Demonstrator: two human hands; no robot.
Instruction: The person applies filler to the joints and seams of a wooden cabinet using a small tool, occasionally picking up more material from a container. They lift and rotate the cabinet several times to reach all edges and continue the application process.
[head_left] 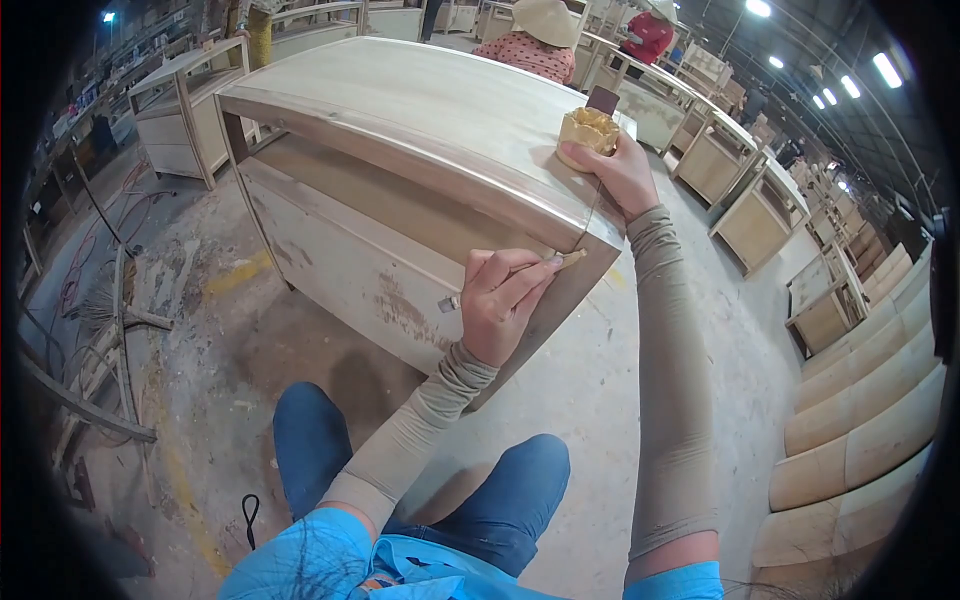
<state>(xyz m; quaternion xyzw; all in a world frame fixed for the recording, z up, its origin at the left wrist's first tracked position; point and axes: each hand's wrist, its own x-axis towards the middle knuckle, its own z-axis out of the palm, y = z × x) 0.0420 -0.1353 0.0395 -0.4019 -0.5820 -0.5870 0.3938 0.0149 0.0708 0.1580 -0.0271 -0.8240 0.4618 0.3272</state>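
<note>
The pale wooden cabinet (420, 110) stands upright, its front smudged brown. The yellowish cup (588, 132), crinkled inside, is at one top corner; the tan stick (573, 258) is just below.

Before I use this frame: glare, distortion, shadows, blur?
Head view: fisheye bend with black corners; ceiling lights blown out at upper right; pale sheen on top of the near cabinet; soft shadow on the floor beneath it; left hand and right hand fairly clear; far workers too small for fine detail.
</note>
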